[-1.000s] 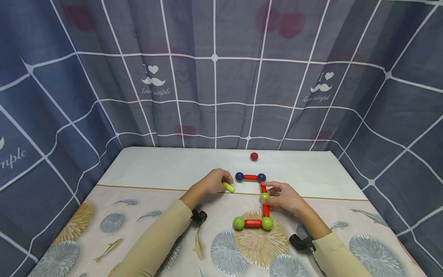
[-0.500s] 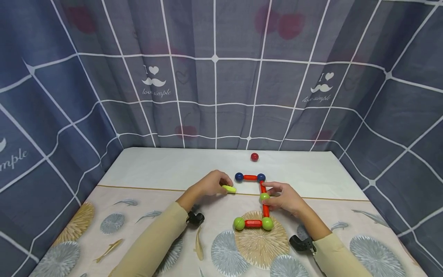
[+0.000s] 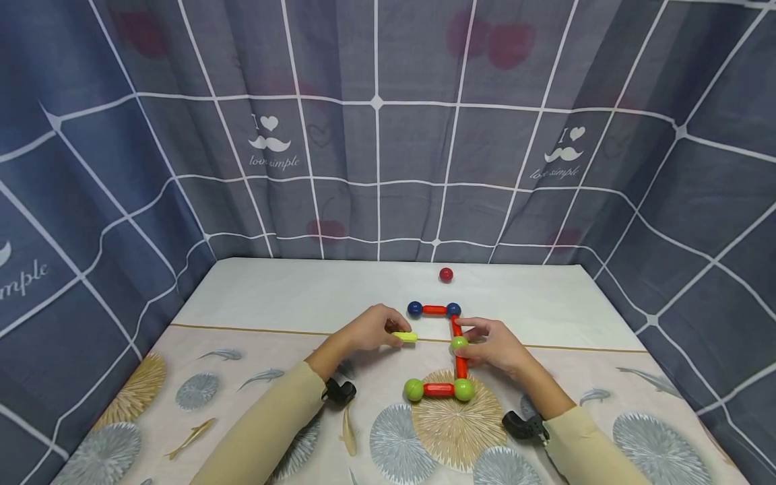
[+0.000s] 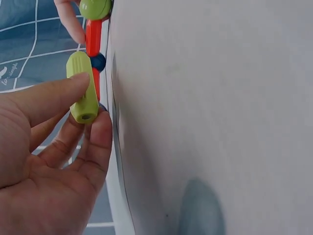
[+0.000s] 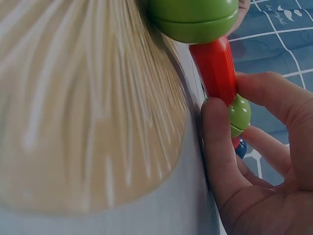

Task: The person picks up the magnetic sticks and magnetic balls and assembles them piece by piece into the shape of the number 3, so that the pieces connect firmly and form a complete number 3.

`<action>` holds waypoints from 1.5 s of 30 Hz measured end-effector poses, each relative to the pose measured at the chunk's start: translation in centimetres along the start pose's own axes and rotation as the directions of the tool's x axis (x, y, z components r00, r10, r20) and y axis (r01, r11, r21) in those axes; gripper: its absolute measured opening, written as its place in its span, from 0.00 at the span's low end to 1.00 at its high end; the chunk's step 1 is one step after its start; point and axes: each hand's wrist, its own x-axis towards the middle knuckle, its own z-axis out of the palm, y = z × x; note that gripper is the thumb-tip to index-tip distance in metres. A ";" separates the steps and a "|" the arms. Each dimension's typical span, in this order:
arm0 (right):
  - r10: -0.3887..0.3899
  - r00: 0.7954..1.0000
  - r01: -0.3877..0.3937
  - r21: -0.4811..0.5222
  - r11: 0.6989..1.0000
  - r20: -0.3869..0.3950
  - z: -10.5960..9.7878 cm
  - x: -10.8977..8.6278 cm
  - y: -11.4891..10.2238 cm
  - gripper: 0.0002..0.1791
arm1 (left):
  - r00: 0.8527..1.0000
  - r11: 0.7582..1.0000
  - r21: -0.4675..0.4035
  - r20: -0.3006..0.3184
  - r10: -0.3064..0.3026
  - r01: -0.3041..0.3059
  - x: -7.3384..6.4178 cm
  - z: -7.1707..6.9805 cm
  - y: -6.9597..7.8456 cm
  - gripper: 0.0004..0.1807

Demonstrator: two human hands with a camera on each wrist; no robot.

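Observation:
My left hand (image 3: 378,328) pinches a yellow-green ribbed rod (image 4: 84,93) between thumb and fingers, just above the table; a hole shows in its near end. To its right lies a bracket-shaped chain of red rods and balls. Its far arm joins two dark blue balls (image 3: 415,309) with a red rod (image 3: 434,310); the near arm joins two green balls (image 3: 414,390) with another red rod (image 3: 438,390). My right hand (image 3: 500,347) grips the chain's upright side around the middle green ball (image 3: 459,344), its fingers also on the red rod (image 5: 215,68).
A loose red ball (image 3: 446,275) lies farther back on the white part of the table (image 3: 315,283). A patterned cloth (image 3: 242,404) covers the near part. Dark gridded curtains (image 3: 376,135) stand behind and at both sides. A black wrist camera (image 3: 339,392) sits on the left forearm.
The yellow-green rod has turned from slanted to nearly level, and my left hand has shifted slightly right and nearer. My right hand has slid the chain slightly to the left.

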 end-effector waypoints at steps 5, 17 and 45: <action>-0.020 1.000 0.020 0.026 0.999 0.008 0.3 0.1 -0.1 0.39 | 1.000 0.999 0.031 -0.005 0.011 -0.011 -0.1 0.4 0.4 0.13; -0.017 1.000 0.017 0.025 1.000 0.012 0.5 0.4 0.0 0.39 | 0.999 0.999 0.038 0.004 0.034 -0.034 0.4 1.4 1.5 0.13; -0.011 0.996 0.009 0.026 1.000 0.086 0.0 0.2 -0.1 0.39 | 0.996 0.998 0.031 0.061 0.057 -0.059 3.0 3.3 3.1 0.10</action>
